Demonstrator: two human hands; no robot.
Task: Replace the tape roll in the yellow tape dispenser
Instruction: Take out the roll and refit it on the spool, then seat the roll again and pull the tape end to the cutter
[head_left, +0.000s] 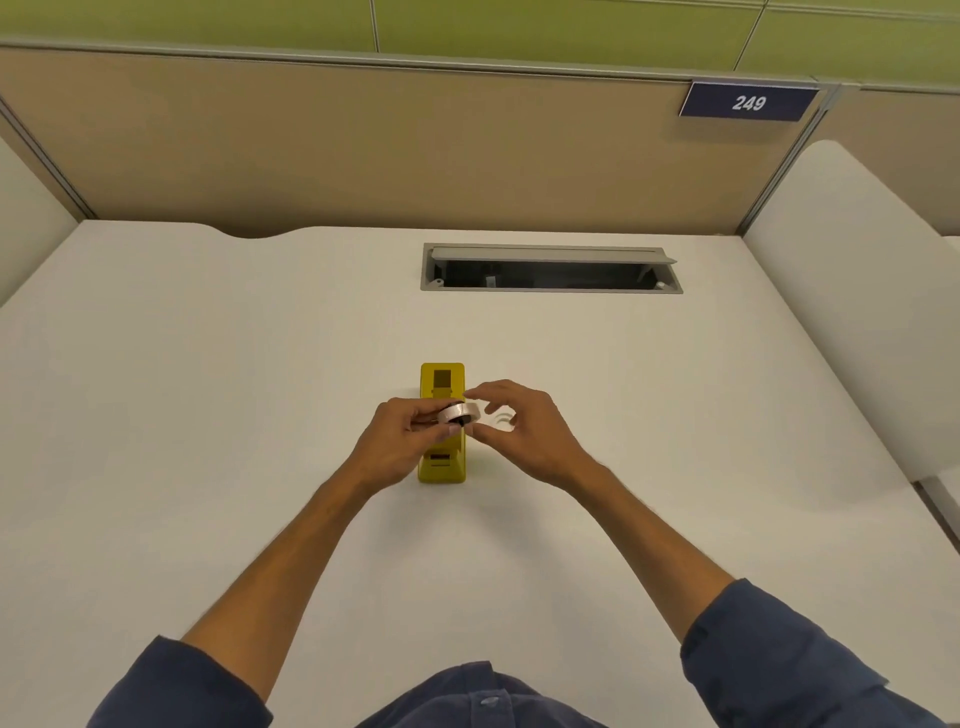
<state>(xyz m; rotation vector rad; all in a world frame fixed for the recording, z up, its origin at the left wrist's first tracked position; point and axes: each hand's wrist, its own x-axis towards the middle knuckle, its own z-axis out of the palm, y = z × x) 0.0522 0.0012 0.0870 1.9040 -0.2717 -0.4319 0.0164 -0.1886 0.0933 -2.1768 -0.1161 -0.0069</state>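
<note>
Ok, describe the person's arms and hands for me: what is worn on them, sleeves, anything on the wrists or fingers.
Both arms wear dark blue cloth shirt sleeves, the left sleeve and right sleeve pushed up toward the elbows, leaving the forearms bare. The left hand and right hand are bare: no gloves, and no watch, bracelet or ring that I can make out. The same buttoned blue shirt shows below.

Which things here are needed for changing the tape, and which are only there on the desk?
Needed: yellow tape dispenser; tape roll, held by the left hand, with the right hand at its edge.

Only there: open cable hatch; sign 249; desk.
</note>
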